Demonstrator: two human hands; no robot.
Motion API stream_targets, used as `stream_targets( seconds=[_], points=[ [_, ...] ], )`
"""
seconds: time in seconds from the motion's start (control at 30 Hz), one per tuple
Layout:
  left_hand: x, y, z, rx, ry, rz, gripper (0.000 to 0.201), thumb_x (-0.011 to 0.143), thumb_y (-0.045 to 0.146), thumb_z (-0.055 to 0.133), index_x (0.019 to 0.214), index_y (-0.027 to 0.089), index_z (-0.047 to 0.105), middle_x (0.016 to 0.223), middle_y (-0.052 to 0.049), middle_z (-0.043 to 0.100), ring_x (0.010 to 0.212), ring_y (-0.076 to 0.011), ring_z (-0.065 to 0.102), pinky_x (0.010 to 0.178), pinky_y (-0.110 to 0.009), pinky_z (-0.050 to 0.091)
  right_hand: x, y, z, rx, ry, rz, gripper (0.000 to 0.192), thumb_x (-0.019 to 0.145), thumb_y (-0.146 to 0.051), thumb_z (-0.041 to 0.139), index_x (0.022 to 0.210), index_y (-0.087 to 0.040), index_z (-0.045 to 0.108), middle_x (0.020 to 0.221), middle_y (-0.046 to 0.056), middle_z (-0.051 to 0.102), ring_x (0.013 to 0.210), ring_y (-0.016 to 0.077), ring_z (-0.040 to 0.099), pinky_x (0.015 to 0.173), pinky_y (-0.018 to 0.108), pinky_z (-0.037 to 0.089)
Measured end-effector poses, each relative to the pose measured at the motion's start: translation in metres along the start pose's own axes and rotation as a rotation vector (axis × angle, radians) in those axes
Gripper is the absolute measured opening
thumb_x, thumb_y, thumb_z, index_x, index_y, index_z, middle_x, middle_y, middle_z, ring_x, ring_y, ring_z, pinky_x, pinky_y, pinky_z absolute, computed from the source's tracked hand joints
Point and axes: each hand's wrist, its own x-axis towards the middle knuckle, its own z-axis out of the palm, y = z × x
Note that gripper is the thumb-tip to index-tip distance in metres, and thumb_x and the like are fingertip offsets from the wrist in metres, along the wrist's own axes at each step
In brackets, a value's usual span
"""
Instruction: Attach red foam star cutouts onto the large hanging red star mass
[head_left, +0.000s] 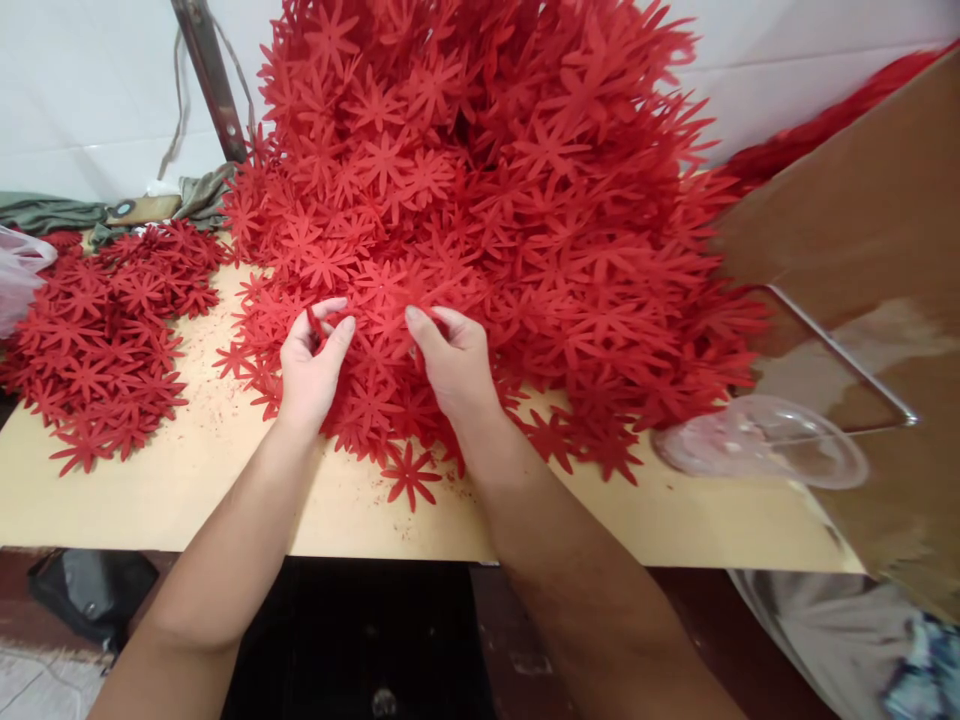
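My left hand (313,362) is over the front of a large heap of red eight-petal-like fabric flower pieces (382,165). Its fingers are curled, with a gap between thumb and forefinger tips, and red shows through that gap. Close by on the right, my right hand (459,362) has its thumb and fingers pinched together. A blurred red flower piece appears at its fingertips, hard to separate from the heap behind. One single flower piece (411,476) lies flat on the table between my forearms.
A smaller pile of red flower pieces (112,330) lies on the pale tabletop (360,530) at left, beside a plastic bag (19,275). At right are a clear plastic lid or tub (765,440) and a large brown board (862,250). A metal post (210,75) stands behind.
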Motion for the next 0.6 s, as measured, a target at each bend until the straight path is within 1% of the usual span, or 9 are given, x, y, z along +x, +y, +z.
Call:
stream_targets(
  seconds=[0.07, 0.13, 0.2, 0.3, 0.37, 0.43, 0.5, 0.53, 0.6],
  points=[
    [-0.002, 0.001, 0.001, -0.038, -0.088, -0.039, 0.025, 0.067, 0.033, 0.074, 0.088, 0.021, 0.068, 0.066, 0.005, 0.056, 0.058, -0.0050, 0.047, 0.062, -0.019, 0.041, -0.003, -0.002, 0.003, -0.008, -0.084, -0.014, 0.040, 0.065, -0.052, 0.068, 0.055, -0.017, 0.052, 0.050, -0.006, 0.041, 0.046, 0.0040, 0.035, 0.047, 0.021, 0.033],
    [-0.005, 0.003, 0.004, -0.096, -0.181, -0.099, 0.026, 0.064, 0.036, 0.075, 0.083, 0.019, 0.067, 0.072, 0.003, 0.062, 0.063, -0.0064, 0.053, 0.065, -0.021, 0.044, -0.006, -0.004, 0.006, -0.011, -0.178, -0.013, 0.039, 0.066, -0.054, 0.067, 0.057, -0.018, 0.055, 0.052, -0.005, 0.044, 0.048, 0.0049, 0.038, 0.051, 0.022, 0.037],
    [-0.007, 0.003, 0.006, -0.136, -0.209, -0.136, 0.025, 0.062, 0.036, 0.077, 0.075, 0.017, 0.064, 0.071, 0.003, 0.064, 0.065, -0.0072, 0.055, 0.067, -0.022, 0.045, -0.007, -0.005, 0.008, -0.012, -0.240, -0.009, 0.041, 0.067, -0.057, 0.065, 0.059, -0.018, 0.055, 0.051, -0.006, 0.043, 0.049, 0.0052, 0.037, 0.053, 0.022, 0.037],
    [-0.006, 0.002, 0.006, -0.161, -0.142, -0.149, 0.023, 0.061, 0.032, 0.077, 0.067, 0.016, 0.061, 0.062, 0.005, 0.059, 0.059, -0.0055, 0.052, 0.064, -0.020, 0.043, -0.007, -0.005, 0.007, -0.055, -0.261, -0.006, 0.048, 0.067, -0.063, 0.060, 0.057, -0.018, 0.049, 0.049, -0.006, 0.037, 0.048, 0.0051, 0.034, 0.049, 0.022, 0.034],
    [-0.002, 0.001, 0.004, -0.194, -0.058, -0.165, 0.022, 0.061, 0.031, 0.077, 0.065, 0.017, 0.060, 0.058, 0.006, 0.056, 0.054, -0.0041, 0.047, 0.058, -0.019, 0.040, -0.005, -0.004, 0.004, -0.120, -0.248, -0.018, 0.051, 0.068, -0.065, 0.058, 0.055, -0.019, 0.043, 0.050, -0.006, 0.035, 0.049, 0.0050, 0.032, 0.047, 0.021, 0.031],
    [0.002, 0.000, 0.001, -0.233, 0.032, -0.200, 0.023, 0.061, 0.031, 0.077, 0.066, 0.017, 0.058, 0.056, 0.007, 0.052, 0.048, -0.0030, 0.041, 0.051, -0.018, 0.036, -0.002, -0.001, 0.000, -0.157, -0.216, -0.040, 0.050, 0.070, -0.065, 0.057, 0.057, -0.019, 0.042, 0.051, -0.006, 0.036, 0.049, 0.0054, 0.034, 0.047, 0.021, 0.031],
    [0.005, 0.000, -0.001, -0.242, 0.088, -0.234, 0.025, 0.061, 0.032, 0.077, 0.069, 0.018, 0.058, 0.057, 0.007, 0.051, 0.045, -0.0023, 0.037, 0.046, -0.017, 0.031, 0.003, 0.005, -0.005, -0.159, -0.160, -0.071, 0.046, 0.071, -0.064, 0.057, 0.067, -0.020, 0.046, 0.056, -0.005, 0.043, 0.051, 0.0063, 0.039, 0.050, 0.021, 0.036],
    [0.006, 0.000, -0.001, -0.232, 0.094, -0.237, 0.026, 0.061, 0.033, 0.077, 0.071, 0.018, 0.058, 0.059, 0.007, 0.052, 0.046, -0.0023, 0.037, 0.045, -0.017, 0.031, 0.005, 0.009, -0.007, -0.164, -0.127, -0.097, 0.044, 0.071, -0.064, 0.057, 0.073, -0.020, 0.048, 0.062, -0.004, 0.048, 0.055, 0.0072, 0.043, 0.054, 0.022, 0.040],
    [0.004, 0.002, -0.001, -0.205, 0.065, -0.220, 0.029, 0.063, 0.037, 0.076, 0.078, 0.019, 0.060, 0.069, 0.004, 0.057, 0.054, -0.0035, 0.045, 0.049, -0.017, 0.036, 0.009, 0.016, -0.012, -0.235, -0.053, -0.177, 0.044, 0.072, -0.061, 0.058, 0.090, -0.021, 0.052, 0.084, 0.002, 0.056, 0.070, 0.0111, 0.053, 0.065, 0.027, 0.047]
  ],
)
